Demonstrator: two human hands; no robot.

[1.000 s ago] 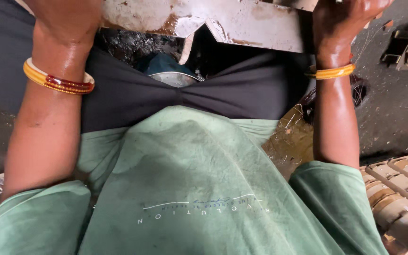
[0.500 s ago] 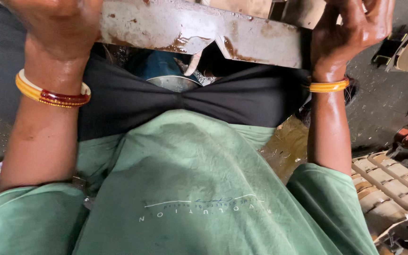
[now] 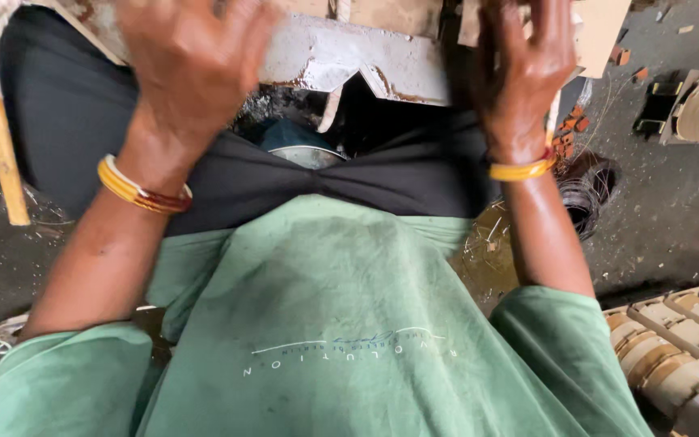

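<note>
Rusted, white-painted metal plate [image 3: 349, 57] with a notched lower edge, lying across the far part of the scene above the lap. Left hand [image 3: 192, 65] closing over its left portion, right hand [image 3: 523, 77] curling round its right end, fingers half spread. Judged best handled by keeping both grips level and well apart, avoiding the jagged notch and flaking rust. Wearing yellow and red bangles [image 3: 143, 190] on the left wrist. Sitting in a soft green shirt [image 3: 349, 324]. Lying near right: ribbed tan moulded parts [image 3: 681, 348]; coiled dark wire [image 3: 588, 194] on the gritty floor [image 3: 657, 210].
</note>
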